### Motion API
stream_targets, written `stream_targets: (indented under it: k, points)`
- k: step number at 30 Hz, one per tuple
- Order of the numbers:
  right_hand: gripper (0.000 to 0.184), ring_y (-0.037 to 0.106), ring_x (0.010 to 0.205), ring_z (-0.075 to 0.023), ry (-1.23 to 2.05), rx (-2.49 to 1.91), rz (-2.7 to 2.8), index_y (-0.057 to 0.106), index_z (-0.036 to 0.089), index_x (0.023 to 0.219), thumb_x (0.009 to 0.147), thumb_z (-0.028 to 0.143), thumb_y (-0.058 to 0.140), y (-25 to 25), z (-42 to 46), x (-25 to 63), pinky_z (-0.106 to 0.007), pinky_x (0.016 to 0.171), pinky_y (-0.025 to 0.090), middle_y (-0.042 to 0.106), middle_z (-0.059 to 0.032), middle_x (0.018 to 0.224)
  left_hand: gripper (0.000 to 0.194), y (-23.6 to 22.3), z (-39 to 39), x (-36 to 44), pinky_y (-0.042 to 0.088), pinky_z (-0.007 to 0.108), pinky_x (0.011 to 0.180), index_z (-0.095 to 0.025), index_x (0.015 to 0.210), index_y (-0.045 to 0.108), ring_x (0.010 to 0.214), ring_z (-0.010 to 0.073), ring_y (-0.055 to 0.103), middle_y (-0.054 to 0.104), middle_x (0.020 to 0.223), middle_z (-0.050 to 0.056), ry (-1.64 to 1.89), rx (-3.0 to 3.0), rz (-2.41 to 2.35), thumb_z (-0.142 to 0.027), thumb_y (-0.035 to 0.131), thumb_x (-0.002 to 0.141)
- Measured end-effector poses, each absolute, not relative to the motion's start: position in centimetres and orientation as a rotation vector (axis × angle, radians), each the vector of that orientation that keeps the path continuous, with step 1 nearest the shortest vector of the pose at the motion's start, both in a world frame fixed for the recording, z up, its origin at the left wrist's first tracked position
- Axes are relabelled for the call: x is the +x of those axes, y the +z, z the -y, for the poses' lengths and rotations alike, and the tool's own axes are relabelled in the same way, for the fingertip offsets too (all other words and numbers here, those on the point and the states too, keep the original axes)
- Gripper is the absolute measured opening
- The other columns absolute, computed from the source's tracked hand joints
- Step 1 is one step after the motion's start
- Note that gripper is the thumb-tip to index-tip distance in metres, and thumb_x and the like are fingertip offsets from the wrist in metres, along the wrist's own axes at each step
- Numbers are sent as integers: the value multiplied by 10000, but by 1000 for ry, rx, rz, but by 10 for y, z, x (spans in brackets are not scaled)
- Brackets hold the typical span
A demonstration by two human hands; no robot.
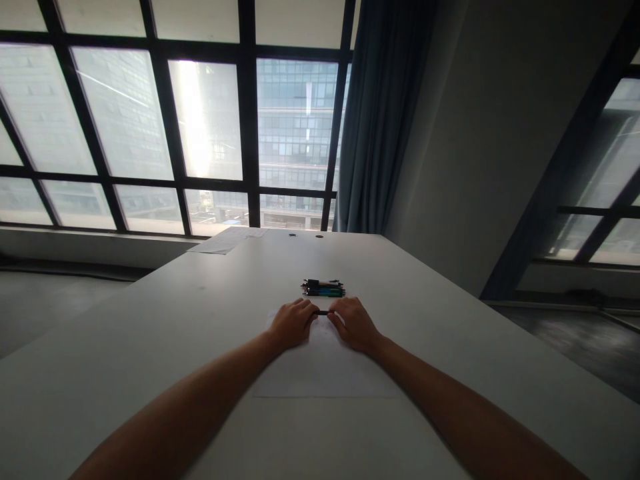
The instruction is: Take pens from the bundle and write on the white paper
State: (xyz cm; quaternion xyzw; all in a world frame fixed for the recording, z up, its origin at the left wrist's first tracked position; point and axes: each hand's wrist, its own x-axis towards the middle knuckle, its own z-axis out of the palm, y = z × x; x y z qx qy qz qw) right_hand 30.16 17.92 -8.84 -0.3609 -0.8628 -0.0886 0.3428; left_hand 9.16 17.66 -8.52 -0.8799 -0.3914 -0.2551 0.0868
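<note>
Both arms reach forward over the table. My left hand (294, 322) is closed on the left end of a dark, thin pen (323, 313). On its right end, my right hand (353, 323) is closed as well, so only the short middle of the pen shows between the fingers. Under the hands lies a white sheet of paper (325, 373), its far part covered by them. Just beyond the fingers, several pens (323, 288) lie side by side, dark with some blue and green parts.
The long white table (165, 347) stretches toward the windows. Loose paper (215, 244) lies at its far left corner. Two dark round table fittings (319, 237) sit near the far edge. A blue curtain (383, 120) hangs behind, right of the windows.
</note>
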Motion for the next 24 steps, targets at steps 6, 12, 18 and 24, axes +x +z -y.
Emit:
stream_targets:
  k: [6, 12, 18, 24]
  points:
    - [277, 583, 826, -202, -231, -950, 2248, 596, 172, 901, 985, 325, 380, -88, -179, 301, -361, 808, 367, 668, -87, 897, 199, -87, -178, 91, 506, 307, 791, -208, 1032, 624, 930, 193, 612, 677, 962, 44, -756, -2617, 1147, -244, 448, 947]
    - [225, 567, 800, -192, -276, -960, 2303, 597, 169, 836, 963, 260, 435, -87, -178, 301, -340, 794, 348, 660, -64, 844, 201, -88, -179, 91, 508, 303, 781, -213, 1045, 629, 919, 188, 613, 676, 956, 45, -771, -2622, 1142, -247, 455, 948]
    - [314, 530, 712, -179, -283, -945, 2263, 569, 172, 747, 978, 254, 372, -87, -179, 299, -326, 746, 341, 625, -54, 748, 234, -88, -179, 92, 508, 302, 804, -214, 1103, 634, 931, 183, 615, 690, 969, 51, -826, -2637, 1107, -279, 455, 967]
    - [362, 516, 683, -176, -275, -1096, 2006, 546, 191, 744, 997, 304, 314, -92, -187, 305, -321, 724, 358, 602, -42, 718, 287, -85, -179, 93, 501, 341, 846, -202, 1190, 589, 956, 204, 620, 689, 1045, 74, -868, -2522, 1243, -322, 444, 973]
